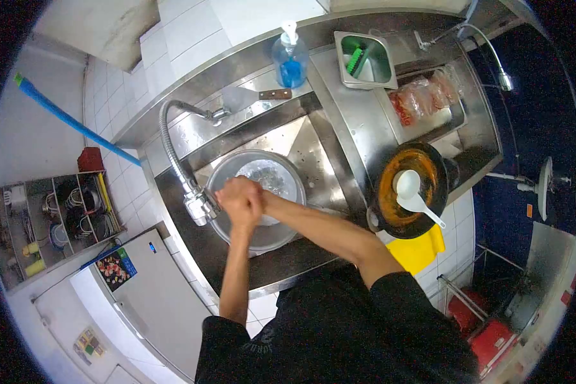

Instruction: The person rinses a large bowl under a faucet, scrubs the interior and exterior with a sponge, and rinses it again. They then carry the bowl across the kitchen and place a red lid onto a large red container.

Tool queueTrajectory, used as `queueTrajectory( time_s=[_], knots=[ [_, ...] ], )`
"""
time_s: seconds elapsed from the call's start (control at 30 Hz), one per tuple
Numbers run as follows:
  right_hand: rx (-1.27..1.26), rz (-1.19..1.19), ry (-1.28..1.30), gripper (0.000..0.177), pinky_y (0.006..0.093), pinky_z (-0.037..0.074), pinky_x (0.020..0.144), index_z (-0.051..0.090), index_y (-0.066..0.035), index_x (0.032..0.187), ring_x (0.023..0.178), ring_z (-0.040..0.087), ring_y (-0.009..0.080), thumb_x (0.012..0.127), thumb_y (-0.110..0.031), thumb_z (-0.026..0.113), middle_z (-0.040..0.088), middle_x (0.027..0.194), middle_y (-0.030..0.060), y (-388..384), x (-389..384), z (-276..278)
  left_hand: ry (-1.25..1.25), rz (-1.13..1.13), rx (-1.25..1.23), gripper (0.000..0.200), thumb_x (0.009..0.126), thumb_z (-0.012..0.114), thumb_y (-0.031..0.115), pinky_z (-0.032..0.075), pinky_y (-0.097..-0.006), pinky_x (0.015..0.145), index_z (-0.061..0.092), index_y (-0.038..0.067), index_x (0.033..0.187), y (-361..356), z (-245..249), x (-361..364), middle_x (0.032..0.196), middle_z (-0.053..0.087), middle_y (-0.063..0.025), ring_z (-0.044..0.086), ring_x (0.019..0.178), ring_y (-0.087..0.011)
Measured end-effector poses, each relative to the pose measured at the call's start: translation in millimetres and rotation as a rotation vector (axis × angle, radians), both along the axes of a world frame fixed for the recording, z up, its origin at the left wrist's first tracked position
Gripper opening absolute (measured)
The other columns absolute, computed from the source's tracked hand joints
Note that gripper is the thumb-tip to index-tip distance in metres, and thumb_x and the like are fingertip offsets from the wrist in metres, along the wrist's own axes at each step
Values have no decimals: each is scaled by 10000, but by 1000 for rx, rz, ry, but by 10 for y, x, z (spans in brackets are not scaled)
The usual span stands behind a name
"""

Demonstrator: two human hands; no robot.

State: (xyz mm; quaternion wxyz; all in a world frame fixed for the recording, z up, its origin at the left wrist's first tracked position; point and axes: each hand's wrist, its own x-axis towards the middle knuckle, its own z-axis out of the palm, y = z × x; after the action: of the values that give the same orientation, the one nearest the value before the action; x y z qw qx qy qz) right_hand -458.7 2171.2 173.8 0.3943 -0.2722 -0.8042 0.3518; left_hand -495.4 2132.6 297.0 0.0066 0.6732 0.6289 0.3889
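Observation:
My left hand (238, 213) and my right hand (246, 188) are clasped together over the left side of a round grey basin (257, 241). Both are closed, fingers folded against each other; whether anything is between them I cannot tell. Beside them on the left hangs the chrome head of a flexible tap (201, 208). The basin stands in a steel sink (320, 153) and contains water (269, 174) with a bubbly, rippled surface, partly hidden by my hands and right forearm.
Behind the sink lie a wide scraper (274, 94) and a pump bottle of blue liquid (291, 67). On the right are a steel container (381, 73) with a green brush (356, 61), bagged food (422, 99), and a dark pan (390, 221) holding a white ladle (408, 185).

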Motion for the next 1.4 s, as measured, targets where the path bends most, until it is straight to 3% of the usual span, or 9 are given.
queueTrajectory(
  time_s=[0.1, 0.17, 0.33, 0.47, 0.6, 0.7, 0.97, 1.17, 1.4],
  knots=[
    [-173, -259, 103, 326, 469, 482, 715, 665, -59, 702, 803, 627, 379, 830, -303, 492, 658, 836, 192, 70, 377, 1068, -168, 191, -132, 278, 916, 431, 247, 413, -383, 750, 562, 20, 825, -59, -218, -393, 784, 566, -111, 549, 765, -288],
    [-579, 73, -589, 362, 492, 430, 610, 609, -2, 754, 673, 572, 368, 889, -288, 432, 616, 745, 226, 339, 831, 1188, -661, 394, -319, 294, 935, 415, 265, 427, -372, 778, 560, 15, 883, -139, -203, -497, 827, 578, -106, 555, 808, -251],
    [-783, -340, -160, 604, 390, 403, 679, 536, -22, 770, 697, 503, 215, 909, -588, 376, 544, 730, 111, 776, 1621, 1400, -429, 41, -802, 292, 928, 474, 232, 475, -334, 667, 644, -6, 932, -437, -572, -293, 756, 660, -96, 627, 707, -204],
    [-779, -564, 60, 556, 457, 435, 793, 516, 38, 1031, 901, 577, 357, 872, -494, 513, 590, 926, 238, 1428, 2393, 1926, -350, -113, -1064, 244, 914, 505, 208, 487, -326, 683, 654, 16, 934, -469, -1076, 22, 789, 679, -115, 641, 706, -202],
    [-117, -986, -101, 636, 463, 424, 870, 466, 76, 1196, 1009, 546, 394, 853, -450, 568, 551, 1052, 290, 2064, 2912, 1586, -504, -81, -890, 244, 913, 508, 212, 493, -328, 697, 654, 22, 960, -221, -876, 369, 823, 680, -124, 646, 722, -217],
    [-290, -871, -304, 678, 416, 390, 969, 409, 45, 1299, 1135, 507, 373, 858, -445, 568, 518, 1188, 295, 2143, 3327, 1973, -406, -98, -865, 231, 912, 519, 212, 493, -331, 674, 649, 31, 973, -45, -663, 465, 839, 676, -132, 646, 723, -232],
    [-53, -1184, -207, 301, 374, 486, 780, 615, -71, 974, 855, 625, 258, 674, -74, 613, 657, 928, 109, 3543, 4933, 1319, -587, 139, -793, 209, 914, 505, 157, 519, -312, 699, 641, 8, 971, -104, -491, 331, 838, 672, -140, 668, 783, -206],
    [-261, -1036, -741, 655, 423, 369, 969, 428, -21, 1317, 1142, 511, 271, 782, -341, 629, 563, 1225, 158, 4703, 6425, -63, -486, 324, -747, 216, 913, 491, 148, 496, -313, 656, 652, 8, 951, 409, -186, 336, 776, 665, -134, 657, 744, -218],
    [-357, -1038, -281, 475, 327, 417, 870, 542, -41, 1185, 998, 547, 208, 867, -389, 597, 601, 1072, 86, 4552, 6840, -97, -537, 374, -278, 166, 925, 504, 137, 503, -284, 643, 552, -14, 975, 1382, -195, 466, 950, 614, -119, 592, 734, -152]
  ],
)
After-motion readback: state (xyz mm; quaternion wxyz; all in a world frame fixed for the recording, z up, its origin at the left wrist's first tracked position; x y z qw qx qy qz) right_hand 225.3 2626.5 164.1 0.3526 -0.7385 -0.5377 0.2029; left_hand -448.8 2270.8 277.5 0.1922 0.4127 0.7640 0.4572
